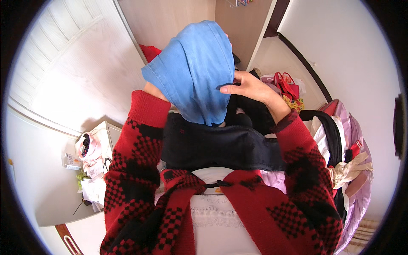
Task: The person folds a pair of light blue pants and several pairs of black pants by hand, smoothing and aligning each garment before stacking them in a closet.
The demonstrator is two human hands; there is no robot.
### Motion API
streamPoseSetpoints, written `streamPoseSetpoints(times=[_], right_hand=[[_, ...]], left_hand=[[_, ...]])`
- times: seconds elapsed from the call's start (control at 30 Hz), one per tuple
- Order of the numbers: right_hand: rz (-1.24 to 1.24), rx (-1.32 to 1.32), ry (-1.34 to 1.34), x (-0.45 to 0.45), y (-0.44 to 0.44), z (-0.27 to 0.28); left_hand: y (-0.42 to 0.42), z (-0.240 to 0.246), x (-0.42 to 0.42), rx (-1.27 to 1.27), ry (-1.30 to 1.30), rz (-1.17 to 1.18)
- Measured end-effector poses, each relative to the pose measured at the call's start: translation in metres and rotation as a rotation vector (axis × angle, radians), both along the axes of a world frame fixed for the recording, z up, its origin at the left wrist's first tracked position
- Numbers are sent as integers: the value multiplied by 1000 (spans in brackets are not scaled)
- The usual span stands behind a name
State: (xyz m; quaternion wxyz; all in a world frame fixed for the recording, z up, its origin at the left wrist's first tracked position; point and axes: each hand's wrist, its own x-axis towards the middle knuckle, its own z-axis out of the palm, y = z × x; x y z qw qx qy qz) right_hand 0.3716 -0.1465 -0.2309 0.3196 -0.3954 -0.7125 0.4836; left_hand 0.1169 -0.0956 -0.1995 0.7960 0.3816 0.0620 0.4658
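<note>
A light blue cloth garment (200,70), folded or bunched, is held up in front of me at the upper middle. My right hand (248,86) grips its right edge, thumb in front and fingers partly behind the cloth. Of my left hand only the wrist (155,91) shows at the garment's lower left; the cloth covers most of the hand, with a bit of fingertip at its upper right edge. Below the blue garment, dark denim-like fabric (220,146) lies across my lap, with black clothing (251,111) beyond it.
An open wardrobe (242,28) stands ahead, with red fabric (149,52) inside. Right are a red bag (288,87) on the floor and heaped clothes (326,137) on lilac fabric (357,194). At left, a white cabinet (111,130) bears a pink round container (92,147) and papers (94,189).
</note>
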Motion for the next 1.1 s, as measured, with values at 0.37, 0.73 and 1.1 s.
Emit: streamPoseSetpoints(times=[0.37, 0.73, 1.1], right_hand=[[-341, 51, 697, -15, 27, 38], [-382, 189, 342, -8, 43, 53], [-767, 539, -118, 5, 62, 41]], left_hand=[[24, -35, 7, -251, 566, 63], [7, -35, 2, 66, 354, 372], [15, 27, 19, 403, 492, 750]])
